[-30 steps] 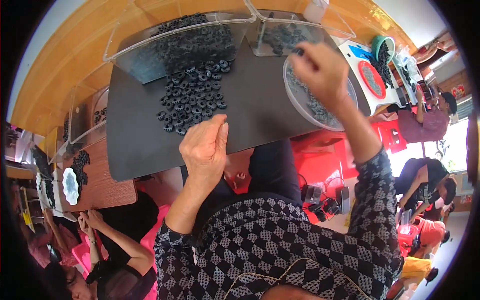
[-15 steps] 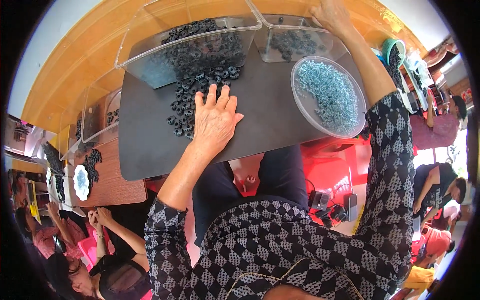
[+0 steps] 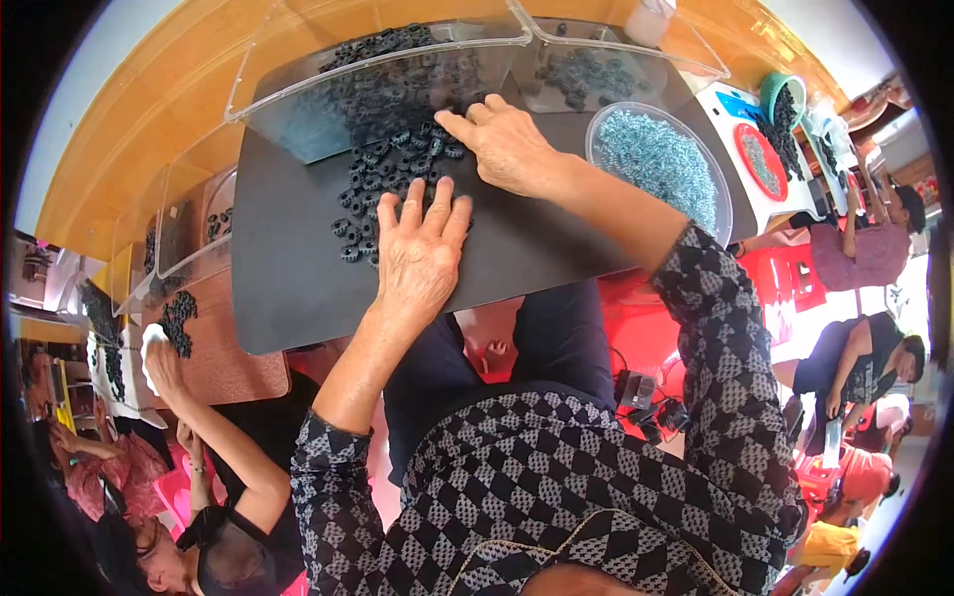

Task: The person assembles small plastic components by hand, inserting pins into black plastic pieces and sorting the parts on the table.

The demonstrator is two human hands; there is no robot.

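Note:
A loose heap of small black ridged plastic parts (image 3: 370, 189) lies on the dark table, just in front of a clear bin. My left hand (image 3: 422, 243) rests flat with fingers spread, its fingertips at the near right side of the heap. Past it, my right hand (image 3: 509, 149) reaches in from the right with fingers stretched, the index finger pointing left at the heap's far edge by the bin. No part shows held in either hand. More black parts fill the clear bin (image 3: 437, 65), seen through its wall.
A round clear tub (image 3: 723, 189) of small bluish, shiny pieces stands at the table's right. A second clear bin (image 3: 686, 62) with black parts is at the back right. At lower left, a co-worker's hand (image 3: 164, 368) is over a brown table (image 3: 234, 363).
My right hand has come from the far right, beyond the tub, to the heap beside my left hand. My left hand has stayed nearly in place. The co-worker's arm has reached forward.

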